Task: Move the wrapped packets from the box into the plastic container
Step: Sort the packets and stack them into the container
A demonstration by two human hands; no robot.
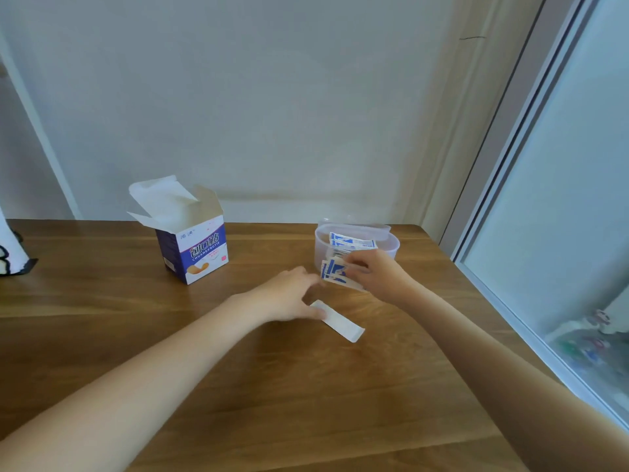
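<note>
An open purple-and-white cardboard box (194, 248) stands on the wooden table (238, 386), flaps up, with a white sheet sticking out of it. To its right is a translucent plastic container (391, 248) holding several blue-and-white wrapped packets (354, 241). My right hand (377, 272) grips a bunch of wrapped packets (335, 272) just in front of the container. My left hand (292, 294) lies beside that bunch, its thumb touching a single white packet (340, 321) that lies flat on the table.
The container's clear lid (354, 228) stands open behind it. A black-and-white object (13, 257) sits at the table's far left edge. A wall runs behind the table, and a glass window or door (561, 233) borders its right side.
</note>
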